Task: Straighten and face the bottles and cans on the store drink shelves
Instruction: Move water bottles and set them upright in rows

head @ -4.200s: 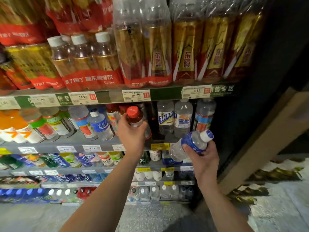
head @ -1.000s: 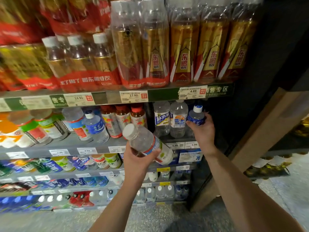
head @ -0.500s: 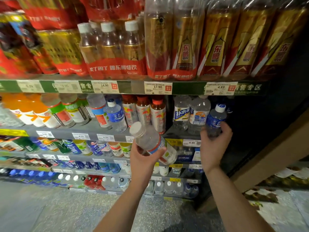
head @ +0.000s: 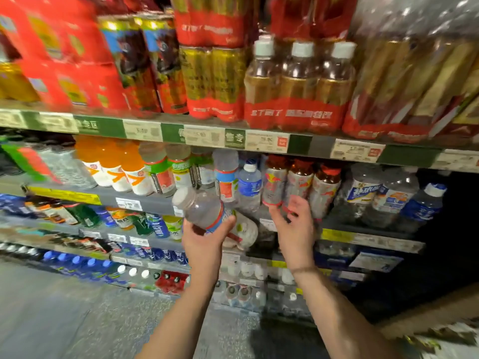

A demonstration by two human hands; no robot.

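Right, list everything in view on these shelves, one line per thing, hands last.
Amber bottles: three, white caps, red wrap, top shelf.
Gold cans: shrink-wrapped pack, top shelf, left of them.
Orange bottles: about three, second shelf, left.
Red-capped bottles: three, second shelf, centre.
Small blue-label bottle: one, white cap, second shelf, far right.
Price tags: several, white, on the shelf edges.
Clear bottle: one, tilted, off the shelf.
Left hand: holds the clear bottle.
Right hand: open, empty, before the red-capped bottles.
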